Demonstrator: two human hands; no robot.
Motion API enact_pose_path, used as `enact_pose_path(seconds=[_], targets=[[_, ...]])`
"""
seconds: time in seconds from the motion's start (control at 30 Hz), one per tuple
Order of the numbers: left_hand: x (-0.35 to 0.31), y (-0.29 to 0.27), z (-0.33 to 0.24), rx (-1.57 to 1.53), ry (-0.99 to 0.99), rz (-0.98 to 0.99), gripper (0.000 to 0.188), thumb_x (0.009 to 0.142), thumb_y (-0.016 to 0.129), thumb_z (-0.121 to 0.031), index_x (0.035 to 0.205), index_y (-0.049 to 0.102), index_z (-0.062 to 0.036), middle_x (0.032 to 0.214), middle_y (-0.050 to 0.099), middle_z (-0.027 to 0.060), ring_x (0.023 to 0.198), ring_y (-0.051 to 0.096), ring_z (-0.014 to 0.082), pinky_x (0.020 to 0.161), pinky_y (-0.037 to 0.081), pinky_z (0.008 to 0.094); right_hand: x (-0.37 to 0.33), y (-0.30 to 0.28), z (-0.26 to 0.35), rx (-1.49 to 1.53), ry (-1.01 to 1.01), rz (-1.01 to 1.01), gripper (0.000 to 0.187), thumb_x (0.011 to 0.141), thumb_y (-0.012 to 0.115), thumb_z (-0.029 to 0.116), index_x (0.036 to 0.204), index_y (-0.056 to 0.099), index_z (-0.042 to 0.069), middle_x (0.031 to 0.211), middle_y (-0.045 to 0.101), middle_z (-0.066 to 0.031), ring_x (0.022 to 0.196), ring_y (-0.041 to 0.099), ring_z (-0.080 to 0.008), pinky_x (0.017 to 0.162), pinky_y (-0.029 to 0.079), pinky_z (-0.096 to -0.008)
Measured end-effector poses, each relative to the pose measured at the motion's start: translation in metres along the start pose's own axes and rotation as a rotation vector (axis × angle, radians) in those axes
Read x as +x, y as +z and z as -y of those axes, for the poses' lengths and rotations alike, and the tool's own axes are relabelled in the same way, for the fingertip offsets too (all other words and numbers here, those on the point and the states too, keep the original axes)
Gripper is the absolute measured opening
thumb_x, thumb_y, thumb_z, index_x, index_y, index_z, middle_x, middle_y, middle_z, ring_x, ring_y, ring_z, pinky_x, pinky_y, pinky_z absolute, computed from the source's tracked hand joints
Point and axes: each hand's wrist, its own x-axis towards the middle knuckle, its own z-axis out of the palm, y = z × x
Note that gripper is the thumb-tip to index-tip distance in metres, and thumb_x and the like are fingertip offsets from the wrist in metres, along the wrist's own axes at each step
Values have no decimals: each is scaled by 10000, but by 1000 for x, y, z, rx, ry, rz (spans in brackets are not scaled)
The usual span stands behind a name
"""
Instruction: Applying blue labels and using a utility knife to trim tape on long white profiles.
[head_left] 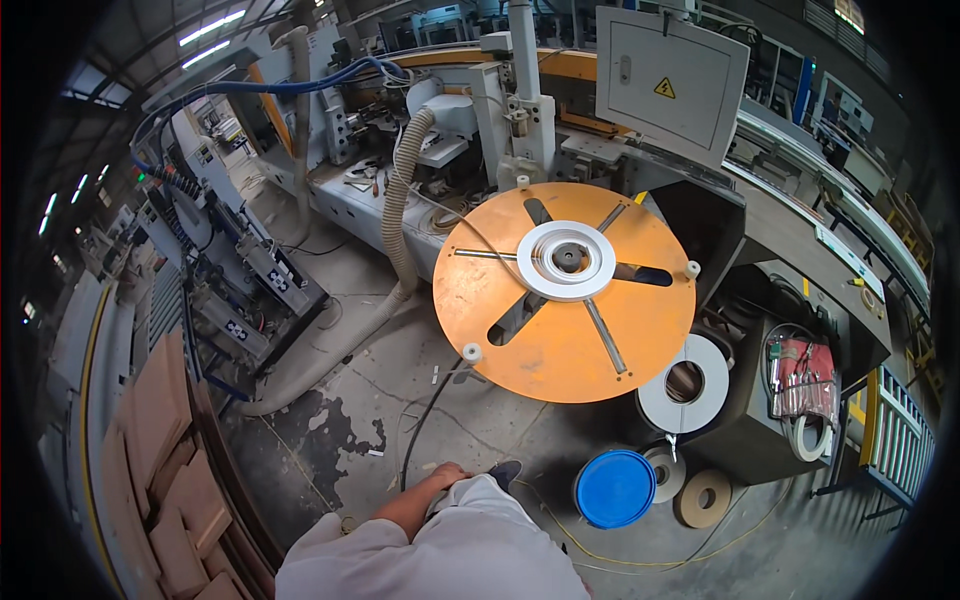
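Note:
My left hand (452,474) rests low against the front of my light shirt (450,550), near my waist. Its fingers are small and partly hidden, so whether they grip anything is unclear. My right hand does not show. In front of me stands a round orange turntable (530,350) with slots and white rollers at its rim. A white roll of edge banding (594,284) lies around its hub, and a thin strip runs from the roll toward the machine (350,200) behind.
A blue-lidded drum (615,488), a large white roll (705,400) and a brown roll (702,500) stand right of my feet. A yellow cable (640,563) crosses the floor. Brown boards (165,430) are stacked at left. A ribbed hose (402,190) hangs by the machine. A red tool pouch (803,378) sits at right.

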Motion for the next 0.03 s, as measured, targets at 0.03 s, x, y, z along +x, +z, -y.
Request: enact_pose_path(seconds=[0.03], targets=[[1, 1, 1, -10, -1, 2, 613, 846, 494, -616, 1064, 721, -91, 1125, 668, 165, 1093, 607, 322, 952, 455, 408, 8, -2, -13, -9, 3, 0, 473, 995, 356, 458, 1220, 575, 104, 967, 692, -198, 820, 619, -197, 798, 477, -443]])
